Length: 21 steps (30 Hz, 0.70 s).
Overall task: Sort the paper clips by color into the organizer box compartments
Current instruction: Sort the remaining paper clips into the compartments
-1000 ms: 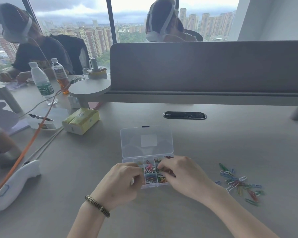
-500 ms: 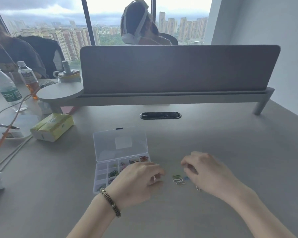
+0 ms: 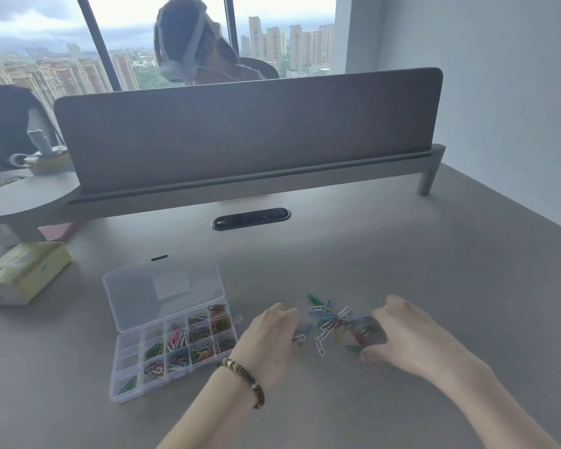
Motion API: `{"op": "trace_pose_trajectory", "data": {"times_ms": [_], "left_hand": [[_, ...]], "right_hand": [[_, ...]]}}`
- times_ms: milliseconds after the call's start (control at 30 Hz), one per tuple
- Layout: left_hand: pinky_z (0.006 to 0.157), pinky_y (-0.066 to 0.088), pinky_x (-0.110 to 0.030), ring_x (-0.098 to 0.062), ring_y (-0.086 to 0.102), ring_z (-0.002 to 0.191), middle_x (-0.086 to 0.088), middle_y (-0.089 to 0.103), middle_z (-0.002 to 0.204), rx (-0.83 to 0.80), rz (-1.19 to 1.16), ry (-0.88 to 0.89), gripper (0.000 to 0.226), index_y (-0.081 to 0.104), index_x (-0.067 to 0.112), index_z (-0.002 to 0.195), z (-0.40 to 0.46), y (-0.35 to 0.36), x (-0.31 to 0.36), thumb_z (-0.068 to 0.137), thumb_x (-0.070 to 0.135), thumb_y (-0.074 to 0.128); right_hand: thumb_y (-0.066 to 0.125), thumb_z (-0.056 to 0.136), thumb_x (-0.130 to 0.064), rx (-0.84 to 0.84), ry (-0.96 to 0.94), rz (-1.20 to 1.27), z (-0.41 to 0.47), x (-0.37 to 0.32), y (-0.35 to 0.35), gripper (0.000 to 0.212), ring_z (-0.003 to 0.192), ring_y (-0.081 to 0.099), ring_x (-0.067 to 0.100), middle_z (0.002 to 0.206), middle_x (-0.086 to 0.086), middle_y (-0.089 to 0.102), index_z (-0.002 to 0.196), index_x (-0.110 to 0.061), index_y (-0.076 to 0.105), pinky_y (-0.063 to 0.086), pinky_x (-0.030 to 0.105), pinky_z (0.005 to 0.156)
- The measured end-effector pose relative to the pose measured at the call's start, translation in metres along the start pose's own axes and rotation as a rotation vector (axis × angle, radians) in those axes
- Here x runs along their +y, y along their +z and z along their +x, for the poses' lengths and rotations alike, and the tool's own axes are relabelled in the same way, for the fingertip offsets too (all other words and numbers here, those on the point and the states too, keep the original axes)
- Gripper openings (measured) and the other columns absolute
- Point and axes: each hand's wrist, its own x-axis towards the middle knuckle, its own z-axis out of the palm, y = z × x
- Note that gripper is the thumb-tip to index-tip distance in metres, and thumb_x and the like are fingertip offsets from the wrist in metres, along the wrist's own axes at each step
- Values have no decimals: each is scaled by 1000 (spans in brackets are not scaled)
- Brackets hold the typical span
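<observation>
Clear organizer box (image 3: 172, 346) sitting on the grey desk (image 3: 402, 270), lid flipped open and lying flat behind the tray. Long axis running from near-left up to far-right, so a bit skewed to the desk edge. Sorted clips already in most compartments: green, pink, white, red, yellow-ish mixes, hard to tell exact colours in a few.

Loose pile of paper clips (image 3: 336, 325) just to the right of the box, pointing every which way, no common direction.

Left hand (image 3: 269, 345), beaded bracelet (image 3: 245, 379) on the wrist, at the left edge of the pile, fingers curled down over a white clip; can't tell if actually pinching it. Right hand (image 3: 408, 335) on the pile's right side, fingers bent loosely, thumb down near a green clip, nothing clearly held.

Yellow tissue pack (image 3: 23, 270) off to the far left.
</observation>
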Motion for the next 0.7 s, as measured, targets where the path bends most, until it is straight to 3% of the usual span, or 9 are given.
{"op": "trace_pose_trajectory", "data": {"times_ms": [200, 300, 367, 467, 533, 633, 700], "left_hand": [[76, 51, -36, -18, 59, 81, 3, 59, 91, 32, -172, 72, 19, 61, 15, 93, 20, 7, 4, 77, 6, 60], [76, 51, -37, -16, 58, 81, 5, 53, 93, 36, -212, 144, 27, 59, 23, 100, 27, 10, 3, 77, 10, 64], [83, 50, -34, -14, 55, 96, 6, 49, 107, 35, -179, 162, 41, 55, 31, 114, 31, 8, -1, 78, 18, 69], [103, 41, -36, -17, 36, 127, 4, 39, 139, -20, -75, 191, 62, 43, 33, 132, 40, 1, -9, 77, 34, 73], [110, 33, -39, -20, 27, 136, 3, 29, 151, -104, -23, 205, 72, 35, 32, 141, 47, -3, -12, 79, 39, 71], [109, 33, -36, -19, 36, 131, 7, 42, 144, -161, -18, 260, 67, 38, 35, 140, 57, -5, -14, 80, 41, 67], [102, 38, -34, -13, 47, 119, 10, 55, 128, -150, -19, 328, 54, 49, 40, 130, 60, -5, -13, 79, 41, 65]], "right_hand": [[73, 72, -25, 84, -124, 224, 19, -20, 5, 11, 79, 58, 19, 80, -5, 56, 77, -20, 66, 45, 28, 65], [72, 71, -16, 119, -167, 315, 26, -27, 5, 11, 77, 64, 17, 78, -4, 67, 81, -20, 71, 51, 28, 66], [75, 71, -19, 136, -185, 349, 29, -27, 3, 19, 79, 64, 16, 83, -4, 66, 89, -24, 72, 51, 29, 71], [77, 74, -26, 210, -177, 339, 32, -20, -1, 24, 81, 59, 19, 88, -5, 57, 97, -27, 70, 48, 29, 72], [77, 74, -45, 220, -152, 343, 30, -17, -3, 38, 87, 57, 17, 97, -6, 54, 108, -31, 66, 49, 30, 77], [69, 59, -74, 118, -118, 306, 27, -20, -1, 70, 96, 52, 13, 102, -8, 46, 112, -31, 58, 50, 32, 80], [67, 53, -76, 85, -148, 219, 26, -28, 6, 69, 100, 43, 13, 98, -7, 38, 105, -31, 57, 49, 33, 81]]}}
